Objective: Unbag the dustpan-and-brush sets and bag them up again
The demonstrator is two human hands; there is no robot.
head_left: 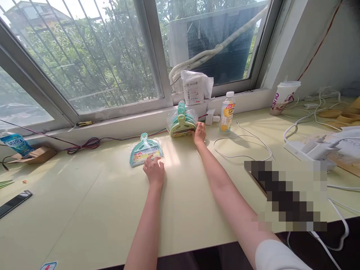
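Observation:
A teal dustpan and brush set (144,146) in clear plastic lies on the table, its handle pointing to the window. My left hand (154,170) rests at its lower right edge, fingers spread and loosely curved, fingertips over the wrapping. Against the window ledge stands a stack of similar wrapped dustpan and brush sets (181,119), yellow-green in front and teal behind. At the right side of that stack is my right hand (200,132), its fingers curled in and gripping the edge of the front set. My right fingertips are partly hidden by the hand.
Behind the stack, a white packet (194,88) sits on the ledge. To the right are a drink bottle (227,112), a lidded cup (284,98), a white cable (244,155) and a power strip (308,153). A bundled cord (84,145) and a phone (14,202) lie left.

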